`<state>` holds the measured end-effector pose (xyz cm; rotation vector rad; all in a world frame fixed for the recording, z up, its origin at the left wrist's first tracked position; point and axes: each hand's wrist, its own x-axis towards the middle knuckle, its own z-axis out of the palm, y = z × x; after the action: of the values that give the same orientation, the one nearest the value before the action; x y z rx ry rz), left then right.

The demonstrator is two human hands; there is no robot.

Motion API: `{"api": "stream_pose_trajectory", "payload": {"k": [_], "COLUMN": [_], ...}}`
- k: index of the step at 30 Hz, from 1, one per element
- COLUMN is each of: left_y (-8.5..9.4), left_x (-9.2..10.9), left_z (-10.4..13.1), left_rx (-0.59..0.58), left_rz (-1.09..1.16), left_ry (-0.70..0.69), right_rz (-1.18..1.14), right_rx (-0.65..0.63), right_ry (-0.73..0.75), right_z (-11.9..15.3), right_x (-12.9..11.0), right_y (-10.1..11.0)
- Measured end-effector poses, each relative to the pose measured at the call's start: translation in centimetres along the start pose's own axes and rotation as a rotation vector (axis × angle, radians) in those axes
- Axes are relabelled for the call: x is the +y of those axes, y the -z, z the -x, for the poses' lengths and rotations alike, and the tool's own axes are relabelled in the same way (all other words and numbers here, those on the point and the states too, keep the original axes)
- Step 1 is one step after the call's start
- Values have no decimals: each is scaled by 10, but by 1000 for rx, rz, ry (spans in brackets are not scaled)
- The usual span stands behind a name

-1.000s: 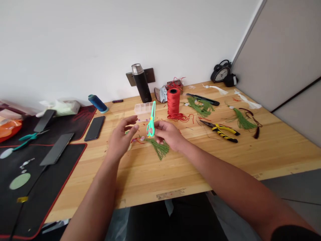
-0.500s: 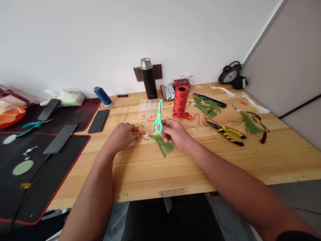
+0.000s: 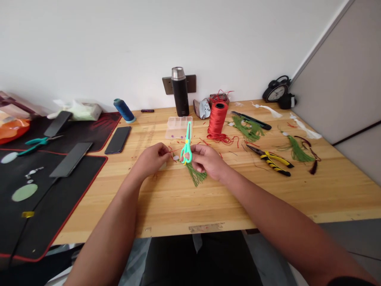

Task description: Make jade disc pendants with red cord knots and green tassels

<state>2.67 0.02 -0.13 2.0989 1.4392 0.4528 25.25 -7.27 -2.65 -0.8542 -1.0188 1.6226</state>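
My right hand (image 3: 206,161) is closed on turquoise scissors (image 3: 187,149), a thumb or finger through a handle loop and the blades pointing up and away from me. Beneath and just left of it lies a green tassel (image 3: 196,174) with a small white bead (image 3: 176,158) at its top. My left hand (image 3: 153,159) pinches a thin red cord (image 3: 174,151) that runs towards the bead. A clear plastic box (image 3: 178,127) with a few purple beads sits behind the scissors.
Behind stand a red thread spool (image 3: 217,119) and a black thermos (image 3: 180,95). Yellow-black pliers (image 3: 272,161), a box cutter (image 3: 256,120) and more tassels (image 3: 297,149) lie to the right. On the left are a phone (image 3: 118,140), a blue thread spool (image 3: 124,110) and dark mats (image 3: 59,210).
My left fingers have drawn together on the red cord and lifted slightly. The scissors have turned more upright and moved a little down and left in my right hand. The view shifted slightly.
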Motion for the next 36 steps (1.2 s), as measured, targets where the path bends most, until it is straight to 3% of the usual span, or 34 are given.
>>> {"api": "stream_pose_trajectory", "payload": {"k": [7,11,17,22,36], "left_y": [-6,-6,-5,-5,-4], "left_x": [7,16,23,19,13], "left_z": [3,4,5,4,2], "left_rx": [-66,-79,-54,-41,114], "left_rz": [429,551,639,703,630], "left_ry": [46,93,141,97,77], "right_rz": [-77,-87,-79,-98,112], "right_rx": [-35,-54,-70,-72,-14], "right_ry": [22,14,2,-21,-59], "right_z": [1,2,2,3,2], "right_x": [-3,-2,0,0,1], "right_y": [-2,-2,-1,-2,-6]}}
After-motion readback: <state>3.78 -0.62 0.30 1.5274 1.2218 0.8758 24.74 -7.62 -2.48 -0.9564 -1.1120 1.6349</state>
